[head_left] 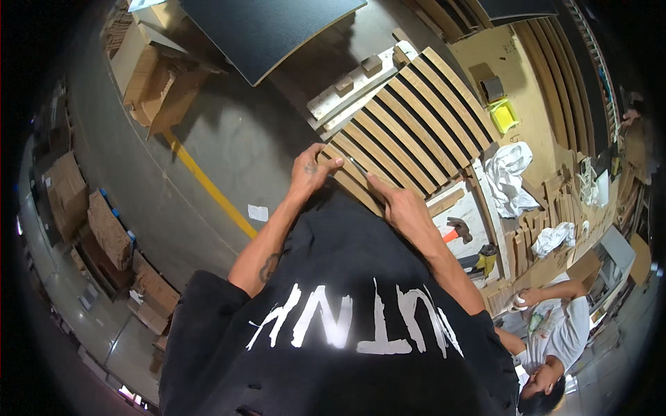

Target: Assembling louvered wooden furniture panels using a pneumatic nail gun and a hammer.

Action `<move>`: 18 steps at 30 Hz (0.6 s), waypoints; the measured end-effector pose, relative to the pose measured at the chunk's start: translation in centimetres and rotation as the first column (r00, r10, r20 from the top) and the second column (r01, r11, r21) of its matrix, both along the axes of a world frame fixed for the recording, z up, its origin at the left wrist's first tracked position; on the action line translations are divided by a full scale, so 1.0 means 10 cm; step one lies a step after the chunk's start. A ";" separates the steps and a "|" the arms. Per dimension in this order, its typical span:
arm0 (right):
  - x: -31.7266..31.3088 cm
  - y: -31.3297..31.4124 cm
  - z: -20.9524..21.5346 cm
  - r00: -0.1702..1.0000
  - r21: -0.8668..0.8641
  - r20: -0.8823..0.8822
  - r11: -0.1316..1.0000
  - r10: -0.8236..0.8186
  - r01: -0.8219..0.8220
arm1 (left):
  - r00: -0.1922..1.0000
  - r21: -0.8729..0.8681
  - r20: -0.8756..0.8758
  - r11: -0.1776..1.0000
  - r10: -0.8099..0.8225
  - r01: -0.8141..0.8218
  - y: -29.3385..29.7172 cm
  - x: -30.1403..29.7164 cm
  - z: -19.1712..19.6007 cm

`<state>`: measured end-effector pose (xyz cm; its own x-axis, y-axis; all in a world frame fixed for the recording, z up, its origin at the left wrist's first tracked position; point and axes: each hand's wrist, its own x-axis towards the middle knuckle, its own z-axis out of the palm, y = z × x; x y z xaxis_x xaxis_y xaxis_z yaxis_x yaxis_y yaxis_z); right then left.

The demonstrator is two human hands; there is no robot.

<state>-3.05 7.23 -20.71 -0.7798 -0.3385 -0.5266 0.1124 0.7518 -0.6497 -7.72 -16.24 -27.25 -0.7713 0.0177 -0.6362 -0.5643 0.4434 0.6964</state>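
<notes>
Wooden slats with black gaps make up the panel [416, 125], which lies slanted right in front of the person, near end at the hands, far end up and to the right. Left hand [311, 172] pinches the panel's near left corner, thumb on top. Right hand [404, 206] is closed on a thin tool [357, 166], index finger stretched along it, tip over the near slats; tool type too small to tell. White strip [350, 84] with small wood blocks sits just beyond the panel's left edge. Right of the panel: yellow tray [503, 116], crumpled white rag [510, 182]. Hammer [458, 231], orange handle, lies near the right forearm. Black board [267, 35] up top; cardboard box [149, 87] on the left, by a yellow floor line [211, 188]. Co-worker [558, 326] at lower right.
</notes>
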 end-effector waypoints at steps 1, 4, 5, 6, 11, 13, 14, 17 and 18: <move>0.04 0.01 -0.06 1.000 -0.008 -0.026 1.000 0.014 -0.014 | 1.000 -0.019 -0.008 0.999 -0.027 0.026 0.00 0.00 -0.01; -0.05 -0.04 -0.04 0.999 0.001 -0.035 0.999 0.033 -0.033 | 0.999 -0.035 0.024 0.999 -0.036 0.037 0.05 -0.05 0.13; -0.07 -0.08 -0.01 0.999 0.014 -0.025 0.999 0.031 -0.031 | 0.998 -0.036 0.058 0.999 -0.025 0.028 0.06 -0.05 0.18; -0.08 -0.06 -0.01 0.999 0.013 -0.030 0.999 0.041 -0.040 | 0.998 -0.038 0.053 0.999 -0.016 0.018 0.06 -0.04 0.16; -0.12 -0.09 0.03 0.999 -0.022 -0.042 1.000 -0.004 0.003 | 1.000 -0.030 -0.003 1.000 0.005 -0.005 0.04 -0.02 0.06; -0.13 -0.12 0.02 0.997 -0.025 -0.071 1.000 -0.017 0.015 | 0.999 -0.061 -0.035 0.998 -0.013 0.011 0.04 -0.03 0.10; -0.11 -0.10 0.00 0.997 -0.044 -0.069 0.999 -0.017 0.014 | 1.000 -0.065 -0.012 0.998 -0.004 0.003 0.05 -0.02 0.13; -0.10 -0.06 -0.04 0.998 -0.052 -0.068 0.999 -0.010 0.007 | 1.000 -0.050 -0.011 0.999 0.011 -0.012 0.05 -0.04 0.12; -0.09 -0.07 -0.01 0.998 -0.037 -0.056 0.999 -0.015 0.013 | 1.000 -0.026 -0.019 1.000 0.005 -0.005 0.04 0.00 0.10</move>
